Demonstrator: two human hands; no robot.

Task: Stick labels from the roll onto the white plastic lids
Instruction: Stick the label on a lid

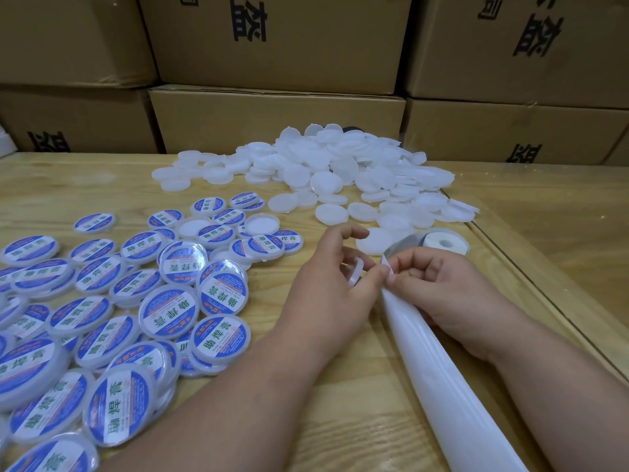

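While your left hand (326,284) curls around a single white plastic lid (355,272), holding it on edge between thumb and fingers, your right hand (439,291) pinches the top end of the white backing strip (439,376) between thumb and forefinger, right where the two hands meet. That strip is glossy and blank on the side you see, and it runs from your fingertips down toward the bottom edge of the view, lying over your right wrist. Behind your right hand the label roll (442,242) lies flat on the wooden table (357,403), its white core hole facing up; it seems to sit in a shallow clear dish, though the rim is too faint to be sure.

The stacked cardboard boxes (277,120) along the back wall are closed, printed with black characters, so you cannot see what they hold.

Beyond your hands, a loose heap of bare lids (333,165) spreads across the far middle of the table, translucent white, round and shallow, some flat, some tipped on others. To your left lies the spread of labelled lids (129,301), each carrying a round sticker with a blue rim, a white band and green characters; many overlap. Among them one lid (261,223) lies with its hollow side up, showing no sticker.
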